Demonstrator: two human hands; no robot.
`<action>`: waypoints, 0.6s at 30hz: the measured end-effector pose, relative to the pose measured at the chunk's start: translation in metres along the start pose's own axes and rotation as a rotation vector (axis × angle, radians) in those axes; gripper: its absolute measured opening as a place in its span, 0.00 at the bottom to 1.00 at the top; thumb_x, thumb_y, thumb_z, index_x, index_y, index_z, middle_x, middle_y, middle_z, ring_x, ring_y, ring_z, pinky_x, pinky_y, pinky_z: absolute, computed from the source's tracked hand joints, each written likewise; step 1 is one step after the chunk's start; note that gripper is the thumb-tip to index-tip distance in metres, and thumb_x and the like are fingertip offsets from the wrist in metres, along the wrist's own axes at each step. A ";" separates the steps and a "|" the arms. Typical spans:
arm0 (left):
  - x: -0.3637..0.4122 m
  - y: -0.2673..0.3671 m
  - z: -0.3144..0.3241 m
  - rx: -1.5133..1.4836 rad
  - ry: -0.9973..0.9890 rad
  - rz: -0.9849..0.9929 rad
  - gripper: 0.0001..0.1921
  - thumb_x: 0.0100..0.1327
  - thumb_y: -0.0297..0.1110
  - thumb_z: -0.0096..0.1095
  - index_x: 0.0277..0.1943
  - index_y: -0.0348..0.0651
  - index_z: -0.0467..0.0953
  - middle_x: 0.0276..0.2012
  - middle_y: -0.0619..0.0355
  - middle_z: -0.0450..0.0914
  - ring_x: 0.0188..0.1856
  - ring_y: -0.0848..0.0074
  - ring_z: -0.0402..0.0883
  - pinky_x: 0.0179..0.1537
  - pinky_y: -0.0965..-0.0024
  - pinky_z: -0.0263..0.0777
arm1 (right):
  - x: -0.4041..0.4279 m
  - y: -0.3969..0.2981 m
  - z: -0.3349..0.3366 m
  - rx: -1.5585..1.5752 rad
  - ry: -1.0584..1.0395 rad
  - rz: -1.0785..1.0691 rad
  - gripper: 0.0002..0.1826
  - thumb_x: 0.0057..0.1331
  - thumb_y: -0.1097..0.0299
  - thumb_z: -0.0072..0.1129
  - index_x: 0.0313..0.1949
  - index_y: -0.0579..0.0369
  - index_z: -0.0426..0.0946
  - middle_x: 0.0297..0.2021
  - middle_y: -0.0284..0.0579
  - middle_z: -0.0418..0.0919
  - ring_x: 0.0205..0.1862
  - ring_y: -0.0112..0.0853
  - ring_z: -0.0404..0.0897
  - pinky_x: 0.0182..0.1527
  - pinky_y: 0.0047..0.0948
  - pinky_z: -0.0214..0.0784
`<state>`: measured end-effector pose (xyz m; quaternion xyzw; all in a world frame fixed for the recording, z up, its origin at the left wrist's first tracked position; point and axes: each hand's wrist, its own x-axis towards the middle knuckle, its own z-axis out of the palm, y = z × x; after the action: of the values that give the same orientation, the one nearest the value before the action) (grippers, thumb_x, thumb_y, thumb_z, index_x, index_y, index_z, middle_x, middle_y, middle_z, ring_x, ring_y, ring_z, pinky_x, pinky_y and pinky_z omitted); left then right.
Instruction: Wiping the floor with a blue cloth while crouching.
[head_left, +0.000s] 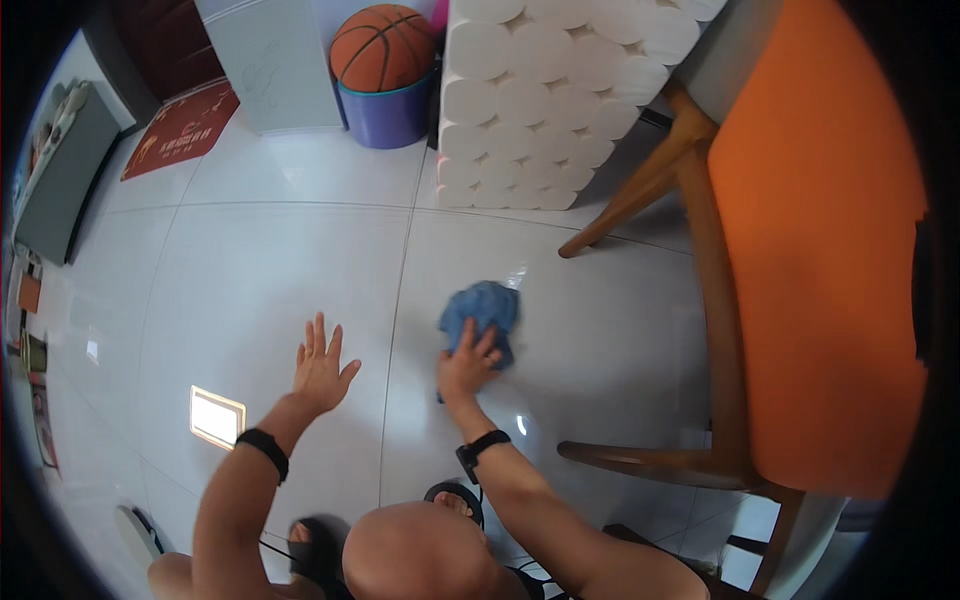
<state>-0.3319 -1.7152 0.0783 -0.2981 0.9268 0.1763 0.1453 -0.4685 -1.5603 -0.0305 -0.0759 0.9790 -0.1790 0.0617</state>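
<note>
A crumpled blue cloth (481, 309) lies on the glossy white tile floor (292, 255), right of a long tile joint. My right hand (466, 367) is on its near part, fingers bent over the fabric and pressing it down. Some of the cloth is hidden under the palm. To the left of that joint, my left hand (321, 373) holds nothing, its fingers spread and palm down. Whether it rests on the tiles or hovers just above them I cannot tell. Dark bands circle both wrists.
An orange-seated wooden chair (817, 247) stands at right, its legs reaching toward the cloth. Ahead are stacked white paper rolls (525, 112) and a basketball (382, 46) in a purple bucket (384, 112). A red doormat (184, 131) and a grey cabinet (67, 172) sit far left.
</note>
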 end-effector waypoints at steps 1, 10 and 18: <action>0.003 -0.002 -0.013 0.020 -0.065 0.031 0.36 0.63 0.49 0.50 0.66 0.36 0.48 0.68 0.41 0.31 0.70 0.49 0.33 0.64 0.47 0.42 | -0.010 -0.021 -0.002 0.018 -0.065 -0.072 0.39 0.49 0.60 0.60 0.62 0.34 0.56 0.65 0.49 0.47 0.57 0.52 0.56 0.50 0.59 0.58; 0.042 0.022 -0.041 0.360 -0.357 0.367 0.43 0.59 0.60 0.47 0.66 0.35 0.48 0.68 0.39 0.32 0.70 0.51 0.32 0.66 0.49 0.40 | -0.009 -0.038 -0.006 0.224 -0.346 -0.351 0.43 0.50 0.56 0.58 0.66 0.36 0.48 0.66 0.53 0.45 0.61 0.55 0.52 0.53 0.62 0.52; 0.088 0.040 0.017 0.179 -0.132 0.683 0.46 0.46 0.64 0.58 0.67 0.53 0.54 0.69 0.41 0.34 0.70 0.48 0.29 0.58 0.29 0.30 | -0.041 0.067 -0.047 0.665 -0.413 -0.055 0.29 0.56 0.70 0.56 0.59 0.51 0.62 0.54 0.45 0.70 0.50 0.37 0.73 0.46 0.32 0.67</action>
<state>-0.4220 -1.7222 0.0393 0.0549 0.9734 0.1517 0.1630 -0.4437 -1.4754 -0.0068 -0.1123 0.8321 -0.4691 0.2738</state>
